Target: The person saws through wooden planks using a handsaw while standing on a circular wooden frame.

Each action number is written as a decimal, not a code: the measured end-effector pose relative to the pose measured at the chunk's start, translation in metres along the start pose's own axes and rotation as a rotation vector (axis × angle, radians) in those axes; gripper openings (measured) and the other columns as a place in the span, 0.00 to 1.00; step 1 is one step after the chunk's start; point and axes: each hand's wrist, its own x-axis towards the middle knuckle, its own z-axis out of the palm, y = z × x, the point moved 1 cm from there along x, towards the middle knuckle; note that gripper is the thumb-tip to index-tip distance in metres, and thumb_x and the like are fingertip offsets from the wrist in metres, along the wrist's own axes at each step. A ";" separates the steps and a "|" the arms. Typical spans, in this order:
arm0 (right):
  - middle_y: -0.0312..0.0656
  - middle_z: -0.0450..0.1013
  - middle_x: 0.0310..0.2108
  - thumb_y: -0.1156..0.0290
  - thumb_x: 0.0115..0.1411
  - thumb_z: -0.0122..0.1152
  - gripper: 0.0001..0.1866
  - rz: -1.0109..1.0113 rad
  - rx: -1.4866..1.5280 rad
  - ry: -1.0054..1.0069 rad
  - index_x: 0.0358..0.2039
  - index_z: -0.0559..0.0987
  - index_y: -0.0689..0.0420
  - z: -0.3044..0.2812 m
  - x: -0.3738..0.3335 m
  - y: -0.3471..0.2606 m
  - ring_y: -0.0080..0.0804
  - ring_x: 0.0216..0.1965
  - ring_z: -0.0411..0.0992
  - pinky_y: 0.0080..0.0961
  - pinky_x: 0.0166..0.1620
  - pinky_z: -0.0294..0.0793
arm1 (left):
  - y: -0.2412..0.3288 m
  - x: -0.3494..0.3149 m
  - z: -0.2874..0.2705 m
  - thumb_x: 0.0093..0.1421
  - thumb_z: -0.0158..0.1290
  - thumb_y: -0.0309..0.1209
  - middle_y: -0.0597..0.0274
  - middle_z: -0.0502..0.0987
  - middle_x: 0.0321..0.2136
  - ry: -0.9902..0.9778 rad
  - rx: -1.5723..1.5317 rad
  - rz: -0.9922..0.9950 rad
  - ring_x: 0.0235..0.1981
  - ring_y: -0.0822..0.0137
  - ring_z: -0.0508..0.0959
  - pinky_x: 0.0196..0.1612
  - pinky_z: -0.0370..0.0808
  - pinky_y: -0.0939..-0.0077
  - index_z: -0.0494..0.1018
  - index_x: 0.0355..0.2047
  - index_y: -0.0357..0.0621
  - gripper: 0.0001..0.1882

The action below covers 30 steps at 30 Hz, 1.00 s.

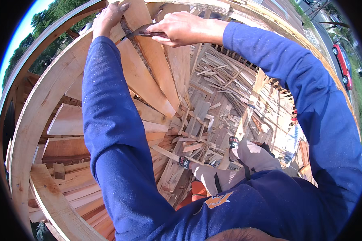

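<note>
One dark tool (137,33) lies across a plank (155,60), clasped by the right hand (177,29); the left hand (109,19) bends near the plank's top, its grip impossible to tell. Skidding, the tool could jab that nearby hand.

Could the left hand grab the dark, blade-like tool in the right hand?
Probably yes: the left hand is near the dark, blade-like tool, but its fingers seem busy at a pale wooden board, and the right hand grips the tool.
</note>
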 end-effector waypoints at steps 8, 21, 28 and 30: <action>0.49 0.78 0.29 0.67 0.63 0.58 0.19 0.075 0.097 -0.036 0.54 0.76 0.53 -0.090 -0.109 -0.042 0.47 0.28 0.79 0.41 0.34 0.80 | -0.027 -0.029 0.004 0.63 0.44 0.63 0.45 0.74 0.57 -0.056 0.035 -0.091 0.60 0.48 0.72 0.61 0.67 0.52 0.69 0.62 0.47 0.39; 0.52 0.79 0.33 0.66 0.64 0.57 0.18 0.106 0.028 -0.202 0.52 0.77 0.58 -0.088 -0.070 -0.052 0.48 0.30 0.79 0.42 0.36 0.79 | -0.027 -0.030 -0.011 0.63 0.46 0.59 0.45 0.78 0.51 -0.152 0.042 -0.174 0.54 0.46 0.77 0.56 0.70 0.51 0.72 0.57 0.48 0.33; 0.51 0.78 0.27 0.63 0.64 0.54 0.15 0.005 0.030 -0.048 0.41 0.80 0.62 -0.016 -0.002 -0.017 0.50 0.30 0.79 0.43 0.35 0.80 | 0.012 -0.024 -0.020 0.63 0.49 0.56 0.42 0.77 0.52 -0.080 -0.098 -0.156 0.53 0.44 0.77 0.57 0.70 0.49 0.71 0.56 0.45 0.32; 0.52 0.77 0.26 0.63 0.68 0.52 0.15 0.066 -0.012 -0.151 0.49 0.76 0.56 0.022 0.031 -0.034 0.51 0.30 0.77 0.45 0.35 0.79 | 0.025 -0.026 -0.029 0.65 0.47 0.54 0.42 0.76 0.52 -0.104 0.135 -0.113 0.54 0.44 0.76 0.57 0.70 0.50 0.72 0.55 0.45 0.29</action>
